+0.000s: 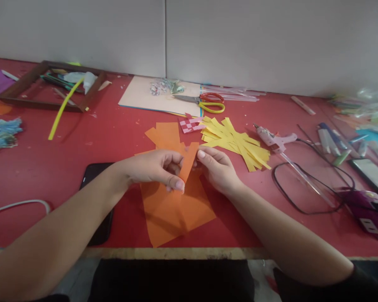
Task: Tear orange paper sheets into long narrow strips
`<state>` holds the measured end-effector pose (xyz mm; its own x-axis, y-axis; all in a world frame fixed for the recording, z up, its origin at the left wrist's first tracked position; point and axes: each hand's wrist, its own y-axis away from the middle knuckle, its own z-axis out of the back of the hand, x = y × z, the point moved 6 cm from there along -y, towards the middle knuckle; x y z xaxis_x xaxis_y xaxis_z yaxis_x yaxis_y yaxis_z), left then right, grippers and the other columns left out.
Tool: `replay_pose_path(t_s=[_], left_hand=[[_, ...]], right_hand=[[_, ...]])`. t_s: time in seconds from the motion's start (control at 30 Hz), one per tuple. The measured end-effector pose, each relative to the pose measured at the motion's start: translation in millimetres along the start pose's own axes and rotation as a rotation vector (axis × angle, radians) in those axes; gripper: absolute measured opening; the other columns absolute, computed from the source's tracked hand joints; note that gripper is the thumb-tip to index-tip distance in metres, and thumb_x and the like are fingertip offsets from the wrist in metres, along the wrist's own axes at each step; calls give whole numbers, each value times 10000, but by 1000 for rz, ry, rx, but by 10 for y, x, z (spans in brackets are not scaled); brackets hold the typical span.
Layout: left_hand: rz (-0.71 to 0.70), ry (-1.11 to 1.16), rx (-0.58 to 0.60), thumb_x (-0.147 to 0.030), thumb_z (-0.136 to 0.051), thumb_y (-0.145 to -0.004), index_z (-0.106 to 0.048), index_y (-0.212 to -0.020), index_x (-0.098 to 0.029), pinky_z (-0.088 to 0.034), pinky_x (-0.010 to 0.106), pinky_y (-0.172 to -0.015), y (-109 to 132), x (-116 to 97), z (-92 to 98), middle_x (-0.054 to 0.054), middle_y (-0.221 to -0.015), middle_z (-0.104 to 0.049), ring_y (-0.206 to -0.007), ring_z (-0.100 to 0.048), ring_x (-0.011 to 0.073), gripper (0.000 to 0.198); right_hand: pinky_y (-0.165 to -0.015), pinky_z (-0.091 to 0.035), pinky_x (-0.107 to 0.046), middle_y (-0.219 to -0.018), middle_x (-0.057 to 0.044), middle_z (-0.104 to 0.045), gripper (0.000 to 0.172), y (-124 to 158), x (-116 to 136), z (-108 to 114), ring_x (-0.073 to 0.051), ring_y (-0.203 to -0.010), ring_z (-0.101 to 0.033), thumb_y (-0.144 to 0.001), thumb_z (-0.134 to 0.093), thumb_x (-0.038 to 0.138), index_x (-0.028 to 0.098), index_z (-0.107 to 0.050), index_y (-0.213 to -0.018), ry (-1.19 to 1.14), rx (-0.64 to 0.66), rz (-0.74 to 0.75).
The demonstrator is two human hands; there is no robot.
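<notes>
My left hand (156,167) pinches a narrow orange paper strip (189,161) between thumb and fingers, just above the table. My right hand (219,167) meets the same strip from the right, fingers curled against it. Beneath both hands lie larger orange paper sheets (173,212), reaching almost to the table's near edge. A pile of yellow paper strips (236,142) sits just beyond my right hand. A small pink-and-white woven paper square (190,124) lies behind the orange paper.
Scissors with red and yellow handles (204,102) rest on a cream sheet (145,96). A glue gun (275,138) with black cable (305,197) lies right. A black phone (96,201) is under my left forearm. A wooden frame (25,86) and blue yarn (1,132) are left.
</notes>
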<state>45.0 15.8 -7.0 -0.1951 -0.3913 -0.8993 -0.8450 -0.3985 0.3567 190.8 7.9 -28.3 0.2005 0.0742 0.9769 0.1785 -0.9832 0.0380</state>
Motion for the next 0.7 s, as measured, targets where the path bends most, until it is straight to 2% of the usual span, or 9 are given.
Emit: replay_pose_path(t_s=[0.1, 0.2, 0.3, 0.4, 0.53, 0.6, 0.7], left_hand=[[23, 1, 18, -366, -884, -640, -695, -821, -174, -468, 184, -475, -3, 9, 9, 12, -665, -697, -511, -579, 94, 325], [41, -21, -25, -396, -888, -623, -690, -776, -176, -477, 187, -468, -17, 31, 29, 3, -638, -672, -504, -565, 95, 333], [56, -27, -67, -395, -893, -619, -669, -779, -175, -512, 199, -507, -38, 61, 38, 16, -706, -690, -545, -600, 102, 352], [50, 37, -170, -392, -887, -641, -650, -887, -186, -528, 202, -528, -54, 76, 78, 22, -851, -702, -577, -636, 99, 399], [5, 121, -294, -414, -880, -654, -591, -843, -178, -539, 209, -522, -66, 78, 132, -7, -759, -642, -551, -627, 99, 418], [-53, 141, -322, -441, -854, -690, -585, -845, -178, -565, 230, -556, -75, 64, 146, -9, -738, -627, -577, -638, 109, 407], [-125, 113, -379, -454, -831, -719, -601, -883, -184, -583, 252, -598, -81, 49, 180, 1, -811, -648, -624, -652, 113, 391]], right_hand=[[-830, -515, -356, -826, -23, -652, 297, 24, -5, -81, -185, -870, -630, -822, -707, 532, 242, -738, -875, 30, 125, -22], [-865, -525, -376, -965, -47, -681, 305, 29, 23, -124, -220, -1018, -633, -788, -742, 535, 246, -729, -885, 3, 168, -13], [-782, -542, -355, -869, -20, -672, 281, 13, 34, -147, -182, -849, -646, -749, -794, 488, 245, -688, -843, -71, 187, -12], [-647, -517, -303, -731, 24, -626, 289, -18, 18, -121, -127, -645, -581, -721, -825, 449, 235, -634, -760, -133, 134, -21], [-632, -503, -286, -698, 30, -614, 333, -39, -26, -45, -121, -630, -558, -651, -870, 447, 229, -626, -711, -155, -3, -69], [-637, -501, -286, -696, 25, -611, 331, -35, -49, -40, -121, -632, -558, -657, -862, 467, 222, -651, -731, -150, -11, -112], [-649, -502, -284, -703, 18, -614, 321, -28, -63, -54, -117, -635, -566, -692, -835, 481, 210, -681, -769, -131, 20, -147]])
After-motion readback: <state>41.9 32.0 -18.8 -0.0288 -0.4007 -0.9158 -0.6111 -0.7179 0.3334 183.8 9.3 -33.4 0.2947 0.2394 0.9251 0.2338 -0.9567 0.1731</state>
